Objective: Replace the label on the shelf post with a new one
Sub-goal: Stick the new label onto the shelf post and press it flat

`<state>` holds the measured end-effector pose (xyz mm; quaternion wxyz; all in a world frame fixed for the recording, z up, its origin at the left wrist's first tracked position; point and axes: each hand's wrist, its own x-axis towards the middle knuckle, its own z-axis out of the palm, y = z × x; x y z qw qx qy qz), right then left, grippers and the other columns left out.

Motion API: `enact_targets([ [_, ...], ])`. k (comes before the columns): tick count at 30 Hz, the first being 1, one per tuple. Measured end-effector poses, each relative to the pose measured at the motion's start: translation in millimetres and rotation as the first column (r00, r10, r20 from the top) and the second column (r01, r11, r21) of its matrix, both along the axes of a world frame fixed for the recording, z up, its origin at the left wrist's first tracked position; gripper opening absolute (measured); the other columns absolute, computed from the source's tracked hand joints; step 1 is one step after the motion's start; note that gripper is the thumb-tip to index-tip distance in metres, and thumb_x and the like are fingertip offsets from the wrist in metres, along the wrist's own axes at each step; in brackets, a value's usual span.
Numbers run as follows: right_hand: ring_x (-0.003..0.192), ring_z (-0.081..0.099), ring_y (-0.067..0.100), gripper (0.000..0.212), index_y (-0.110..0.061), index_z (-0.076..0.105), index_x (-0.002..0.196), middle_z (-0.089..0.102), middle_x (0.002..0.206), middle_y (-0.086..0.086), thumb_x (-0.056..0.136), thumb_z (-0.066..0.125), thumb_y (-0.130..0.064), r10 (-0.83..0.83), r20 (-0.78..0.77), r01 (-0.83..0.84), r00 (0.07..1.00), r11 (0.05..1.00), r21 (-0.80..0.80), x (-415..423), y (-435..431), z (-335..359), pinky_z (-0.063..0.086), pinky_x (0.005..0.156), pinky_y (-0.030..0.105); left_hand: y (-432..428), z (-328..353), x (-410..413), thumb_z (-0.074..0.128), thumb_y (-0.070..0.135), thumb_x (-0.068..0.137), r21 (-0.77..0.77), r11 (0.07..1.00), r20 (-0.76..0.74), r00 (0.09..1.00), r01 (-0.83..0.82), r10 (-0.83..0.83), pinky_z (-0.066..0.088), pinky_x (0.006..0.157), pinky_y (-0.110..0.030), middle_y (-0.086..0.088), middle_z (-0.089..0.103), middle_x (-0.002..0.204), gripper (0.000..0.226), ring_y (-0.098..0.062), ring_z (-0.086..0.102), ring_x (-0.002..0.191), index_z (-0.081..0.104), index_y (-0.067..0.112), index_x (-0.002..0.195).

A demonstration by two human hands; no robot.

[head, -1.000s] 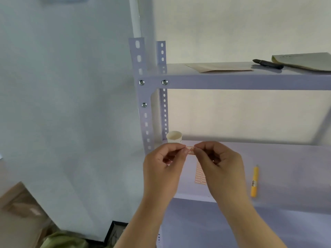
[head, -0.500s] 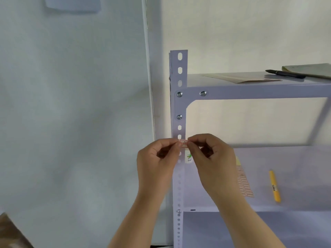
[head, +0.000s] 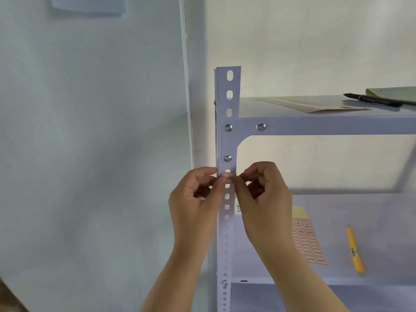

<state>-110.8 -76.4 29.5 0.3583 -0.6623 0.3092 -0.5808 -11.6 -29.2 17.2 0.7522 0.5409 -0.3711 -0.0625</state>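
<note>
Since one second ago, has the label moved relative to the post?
Yes. The label, held by both hands, was in front of the lower shelf, right of the post; now it sits on the post's face, just below the bolt.

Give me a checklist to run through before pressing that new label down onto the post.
1. Label over the shelf post face: ok.
2. Left hand and right hand each pinch one end: ok.
3. Label level, letter upright: ok.
4. Label clear of the bolt above: ok.
5. Old label fully removed underneath: cannot tell.
6. Label avoids the post's slot holes: not ok, it spans one.
</note>
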Motion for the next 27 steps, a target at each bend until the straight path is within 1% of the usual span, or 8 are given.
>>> enact_targets([
  [3, 0.055, 0.052, 0.011, 0.026, -0.031, 0.050, 0.081, 0.064, 0.081, -0.013, 0.087, 0.073, -0.019, -0.023, -0.026, 0.021, 0.999, 0.998, -0.055, 0.6, -0.8, -1.3, 0.042, 0.051, 0.018, -0.3, -1.7, -0.8, 0.082, 0.020, 0.081, -0.002, 0.999, 0.033, 0.999, -0.037, 0.037, 0.046, 0.059, -0.013, 0.005, 0.074, 0.070, 0.015, -0.007, 0.060, 0.058, 0.072, 0.029, 0.086],
  [8, 0.060, 0.054, 0.010, 0.028, -0.031, 0.048, 0.080, 0.064, 0.078, -0.011, 0.087, 0.073, -0.021, -0.082, -0.068, 0.073, 0.994, 0.989, -0.128, 3.4, -0.5, -4.0, 0.039, 0.052, 0.013, -2.4, -4.2, 0.1, 0.081, 0.019, 0.081, -0.009, 0.998, 0.056, 0.996, -0.064, 0.064, 0.048, 0.061, -0.015, 0.005, 0.073, 0.070, 0.013, -0.006, 0.059, 0.059, 0.072, 0.027, 0.083],
  [13, 0.065, 0.056, 0.011, 0.030, -0.033, 0.046, 0.079, 0.065, 0.075, -0.012, 0.086, 0.073, -0.022, -0.131, -0.083, 0.113, 0.988, 0.974, -0.194, 5.7, 0.3, -4.3, 0.041, 0.054, 0.014, -3.5, -4.0, 0.9, 0.082, 0.020, 0.081, 0.002, 0.997, 0.053, 0.996, -0.077, 0.077, 0.047, 0.060, -0.015, 0.006, 0.071, 0.067, 0.011, -0.005, 0.058, 0.056, 0.073, 0.024, 0.084],
  [16, 0.070, 0.061, 0.012, 0.025, -0.026, 0.050, 0.080, 0.065, 0.074, -0.010, 0.086, 0.074, -0.021, -0.130, -0.072, 0.116, 0.989, 0.976, -0.182, 7.7, 0.3, -4.0, 0.047, 0.055, 0.020, -5.0, -1.6, 3.4, 0.082, 0.020, 0.081, 0.020, 0.996, 0.058, 0.995, -0.084, 0.083, 0.047, 0.059, -0.015, 0.009, 0.073, 0.066, 0.014, -0.004, 0.061, 0.055, 0.075, 0.026, 0.092],
  [19, 0.070, 0.064, 0.013, 0.025, -0.025, 0.051, 0.077, 0.064, 0.071, -0.012, 0.085, 0.074, -0.020, -0.112, -0.051, 0.103, 0.992, 0.985, -0.141, 9.0, -0.3, -2.7, 0.052, 0.059, 0.025, -6.2, 1.2, 5.0, 0.081, 0.022, 0.082, 0.061, 0.993, 0.105, 0.990, -0.098, 0.091, 0.052, 0.062, -0.020, 0.008, 0.075, 0.070, 0.022, -0.009, 0.065, 0.059, 0.076, 0.030, 0.102],
  [21, 0.071, 0.065, 0.012, 0.026, -0.026, 0.051, 0.077, 0.065, 0.070, -0.011, 0.085, 0.075, -0.019, -0.087, -0.027, 0.084, 0.996, 0.990, -0.113, 8.9, -1.6, -1.5, 0.054, 0.061, 0.024, -6.3, 2.6, 5.2, 0.080, 0.023, 0.082, 0.073, 0.991, 0.151, 0.983, -0.114, 0.102, 0.050, 0.060, -0.019, 0.011, 0.074, 0.071, 0.020, -0.008, 0.063, 0.056, 0.077, 0.032, 0.099],
  [24, 0.070, 0.065, 0.008, 0.026, -0.025, 0.052, 0.078, 0.064, 0.070, -0.009, 0.083, 0.077, -0.018, -0.067, -0.008, 0.066, 0.998, 0.993, -0.095, 8.9, -5.0, -1.5, 0.052, 0.059, 0.016, -6.2, 3.8, 5.8, 0.079, 0.024, 0.082, 0.070, 0.989, 0.192, 0.975, -0.128, 0.113, 0.047, 0.058, -0.017, 0.014, 0.073, 0.073, 0.017, -0.007, 0.060, 0.054, 0.077, 0.035, 0.094],
  [27, 0.066, 0.062, 0.008, 0.025, -0.023, 0.055, 0.077, 0.060, 0.066, -0.008, 0.082, 0.078, -0.017, -0.073, -0.007, 0.072, 0.997, 0.992, -0.101, 8.2, -9.7, -3.2, 0.047, 0.056, 0.012, -6.7, 1.8, 8.1, 0.080, 0.026, 0.082, 0.069, 0.986, 0.243, 0.961, -0.149, 0.128, 0.044, 0.058, -0.015, 0.011, 0.066, 0.064, 0.016, -0.007, 0.057, 0.056, 0.076, 0.033, 0.096],
])
